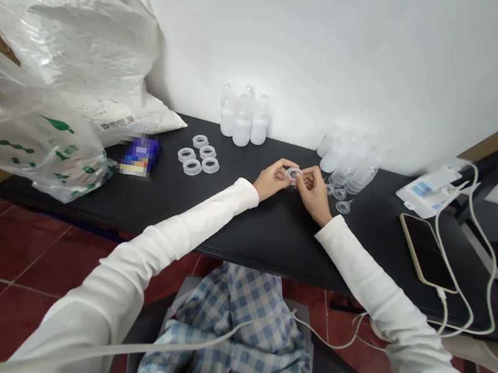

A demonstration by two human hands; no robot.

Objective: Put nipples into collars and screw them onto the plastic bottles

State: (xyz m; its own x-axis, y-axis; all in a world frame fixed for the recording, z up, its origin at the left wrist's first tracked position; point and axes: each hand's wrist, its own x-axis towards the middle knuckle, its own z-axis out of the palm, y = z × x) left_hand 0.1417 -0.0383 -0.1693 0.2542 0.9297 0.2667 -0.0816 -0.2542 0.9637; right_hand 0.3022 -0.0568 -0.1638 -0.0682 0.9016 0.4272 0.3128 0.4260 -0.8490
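Left hand (271, 180) & right hand (313, 193) grips pinch a clear ring (293, 175) above the black tabletop (269, 240); bottles (242, 124), more rings (199, 156) nearby, phone (427, 252) off to the side.

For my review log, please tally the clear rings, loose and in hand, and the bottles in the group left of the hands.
Clear rings on the black table: 5
Clear ring held by left hand and right hand: 1
Plastic bottles: 4
Total: 10

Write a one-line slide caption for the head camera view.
Left hand and right hand hold a clear plastic ring over a black table.
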